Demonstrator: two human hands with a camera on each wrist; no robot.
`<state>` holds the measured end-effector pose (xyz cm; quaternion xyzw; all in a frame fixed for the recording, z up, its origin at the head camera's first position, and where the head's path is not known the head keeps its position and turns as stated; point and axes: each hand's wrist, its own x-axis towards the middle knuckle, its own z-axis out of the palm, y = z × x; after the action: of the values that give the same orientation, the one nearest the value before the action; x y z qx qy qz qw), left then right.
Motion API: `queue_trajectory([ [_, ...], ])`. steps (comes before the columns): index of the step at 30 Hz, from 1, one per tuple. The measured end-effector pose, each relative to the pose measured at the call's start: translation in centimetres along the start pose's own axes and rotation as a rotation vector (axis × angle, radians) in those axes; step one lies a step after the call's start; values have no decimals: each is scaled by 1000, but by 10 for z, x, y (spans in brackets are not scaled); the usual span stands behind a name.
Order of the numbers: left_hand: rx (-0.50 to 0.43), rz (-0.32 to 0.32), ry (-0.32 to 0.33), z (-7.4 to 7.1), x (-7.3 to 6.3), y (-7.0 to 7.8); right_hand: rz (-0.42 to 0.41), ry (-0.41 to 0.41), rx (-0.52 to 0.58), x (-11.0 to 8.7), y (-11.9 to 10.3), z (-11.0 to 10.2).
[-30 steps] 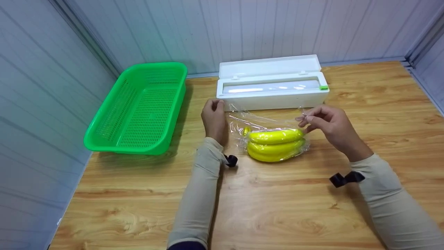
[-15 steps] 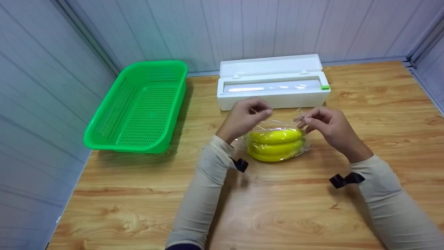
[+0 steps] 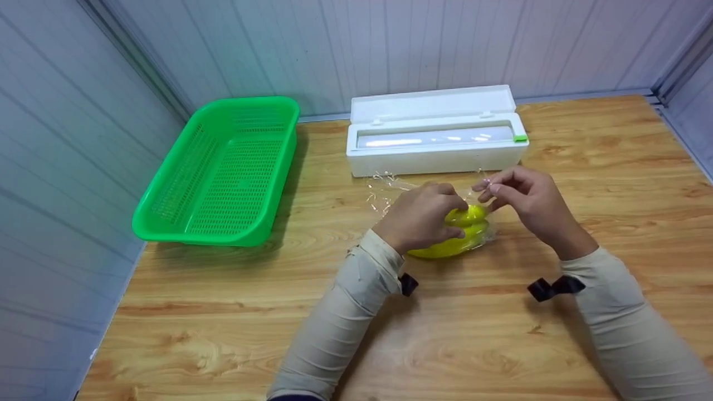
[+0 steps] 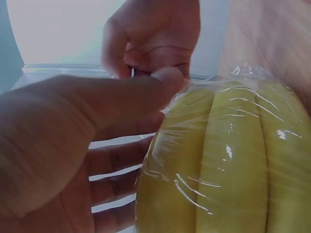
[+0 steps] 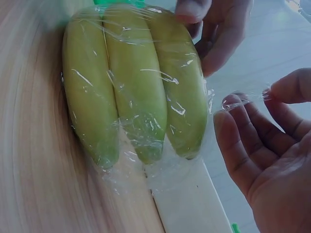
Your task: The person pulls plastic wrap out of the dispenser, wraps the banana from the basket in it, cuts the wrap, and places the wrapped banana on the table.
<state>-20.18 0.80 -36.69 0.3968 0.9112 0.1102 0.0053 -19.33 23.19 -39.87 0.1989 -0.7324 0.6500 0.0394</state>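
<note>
A bunch of yellow bananas (image 5: pixel 136 82) lies on the table under clear plastic wrap (image 5: pixel 127 167). My left hand (image 3: pixel 426 214) is over the left part of the bunch and hides it in the head view. In the left wrist view its thumb and fingers reach out loosely along the side of the bananas (image 4: pixel 233 155); whether they press on the film I cannot tell. My right hand (image 3: pixel 526 195) is at the right end of the bunch. Its thumb and forefinger pinch an edge of the plastic wrap, best seen in the right wrist view.
A white plastic-wrap box (image 3: pixel 437 161) with its lid up stands behind the bananas, a film roll (image 3: pixel 434 138) inside and a green slider (image 3: pixel 519 138) at its right end. A green basket (image 3: pixel 223 239) stands at the left. Panel walls (image 3: pixel 423 44) rise behind the table.
My left hand has left the film's far left corner, risen, and come down to the right over the bananas. The right hand has stayed in place, pinching the film.
</note>
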Motion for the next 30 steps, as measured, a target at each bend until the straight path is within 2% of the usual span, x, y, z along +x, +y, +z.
queue_trajectory([
  [4,-2,5,55,3,0,0,-20,-18,-30,0,-3,1],
  [10,-95,-29,107,6,1,-3,-80,-83,-89,-2,-1,3],
  [15,-160,-80,109,6,2,-4,-109,-162,-143,-3,3,2],
  [21,-204,-127,109,6,2,-4,-75,-206,-222,-3,6,4],
  [24,-231,-143,114,7,3,-5,-112,-252,-240,-2,6,5],
  [28,-225,-145,116,7,3,-7,-158,-341,-224,0,7,4],
  [30,-212,-141,113,7,3,-7,-142,-362,-229,0,7,2],
])
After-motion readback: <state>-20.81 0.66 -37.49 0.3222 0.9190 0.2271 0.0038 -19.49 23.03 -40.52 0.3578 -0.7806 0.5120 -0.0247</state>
